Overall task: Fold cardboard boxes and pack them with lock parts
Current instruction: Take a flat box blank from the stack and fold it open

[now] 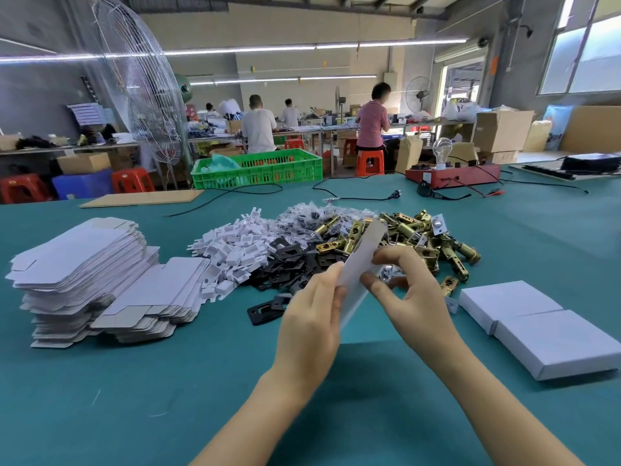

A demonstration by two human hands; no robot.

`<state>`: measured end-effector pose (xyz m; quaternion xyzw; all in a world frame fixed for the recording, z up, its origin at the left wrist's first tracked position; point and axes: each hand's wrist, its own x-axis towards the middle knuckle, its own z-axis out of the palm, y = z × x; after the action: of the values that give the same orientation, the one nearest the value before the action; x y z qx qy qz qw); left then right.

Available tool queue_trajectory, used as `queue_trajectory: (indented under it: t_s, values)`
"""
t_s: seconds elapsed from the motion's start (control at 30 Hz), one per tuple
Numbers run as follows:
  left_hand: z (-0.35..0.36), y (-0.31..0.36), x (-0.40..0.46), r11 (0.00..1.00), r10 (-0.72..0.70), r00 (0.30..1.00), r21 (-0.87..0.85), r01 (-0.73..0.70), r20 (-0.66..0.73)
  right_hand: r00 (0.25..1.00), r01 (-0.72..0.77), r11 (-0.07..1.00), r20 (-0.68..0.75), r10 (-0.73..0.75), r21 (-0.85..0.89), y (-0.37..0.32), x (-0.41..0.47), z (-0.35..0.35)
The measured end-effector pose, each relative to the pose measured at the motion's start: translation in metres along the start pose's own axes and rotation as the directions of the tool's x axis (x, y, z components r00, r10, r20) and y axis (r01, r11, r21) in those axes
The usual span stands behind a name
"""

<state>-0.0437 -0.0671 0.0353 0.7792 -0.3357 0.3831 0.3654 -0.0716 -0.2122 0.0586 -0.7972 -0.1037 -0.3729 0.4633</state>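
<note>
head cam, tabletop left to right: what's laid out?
Stack of flat box blanks → white plastic pieces → black plates → brass latches → two folded white boxes.

Workshop: teal table, windows, striplights.

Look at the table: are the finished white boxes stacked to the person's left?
No, the two closed white boxes lie to the right; flat blanks sit left.
</note>
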Motion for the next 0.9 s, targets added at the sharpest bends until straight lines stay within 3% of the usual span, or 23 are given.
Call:
queue_trajectory:
  t_s: [0.07,0.17,0.3,0.57,0.7,0.8,0.9]
  values:
    - [-0.001,-0.004,0.002,0.981,0.071,0.996,0.187,-0.059,-0.057,0.997,-0.023,1.0,0.073,0.021,0.021,-0.001,0.002,-0.004]
    - [0.001,-0.002,0.001,0.966,0.054,0.998,0.254,-0.041,-0.044,0.995,-0.051,0.995,0.085,0.044,0.084,-0.003,0.003,-0.004]
    - [0.003,-0.003,-0.003,0.992,0.004,1.0,0.124,0.0,-0.027,0.997,-0.048,0.988,0.062,0.039,0.149,-0.007,0.0,-0.001]
    - [-0.003,-0.006,0.003,0.999,-0.048,0.998,-0.015,0.047,-0.032,0.997,0.079,0.992,0.013,-0.08,0.1,-0.017,-0.006,0.007]
    - [-0.006,-0.008,0.008,0.982,-0.149,0.987,-0.13,0.139,-0.068,0.964,0.219,0.976,-0.154,-0.219,-0.012,-0.016,-0.003,0.006]
    - [-0.004,-0.003,0.008,0.978,-0.16,0.979,-0.155,0.14,-0.125,0.961,0.12,0.993,-0.251,-0.112,0.017,-0.013,-0.003,0.007]
    - [0.0,0.002,0.004,0.963,-0.211,0.973,-0.191,0.191,-0.089,0.982,0.035,0.999,-0.185,-0.039,-0.026,-0.009,-0.003,0.009]
